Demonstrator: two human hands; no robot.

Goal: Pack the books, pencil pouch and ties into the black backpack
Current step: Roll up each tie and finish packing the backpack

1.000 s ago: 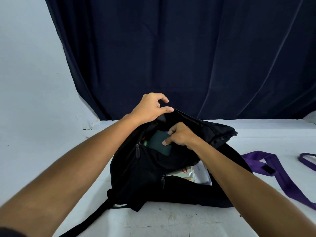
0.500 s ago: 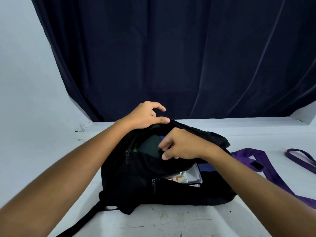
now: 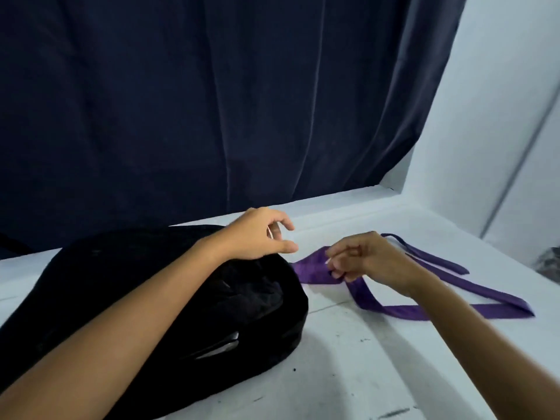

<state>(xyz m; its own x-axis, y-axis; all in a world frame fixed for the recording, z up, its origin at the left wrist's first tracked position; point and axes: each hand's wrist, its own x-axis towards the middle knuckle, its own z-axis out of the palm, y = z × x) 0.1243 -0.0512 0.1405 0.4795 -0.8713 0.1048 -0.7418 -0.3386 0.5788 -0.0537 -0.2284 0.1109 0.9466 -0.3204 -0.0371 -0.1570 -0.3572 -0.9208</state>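
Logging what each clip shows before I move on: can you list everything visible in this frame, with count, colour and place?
backpack: one, black, lying on the table at left, under the left forearm
ties: purple; strips spread on the table right of the backpack; the exact count is unclear where they overlap
table: one, white with dark scuff marks, across the foreground
curtain: one, dark navy, hanging behind the table
wall: white, at right
dark mottled object: one, at the right edge, too cut off to identify
left hand: above the backpack's far end, fingers loosely curled, holding nothing
right hand: over the near end of the ties, fingers curled; grip unclear
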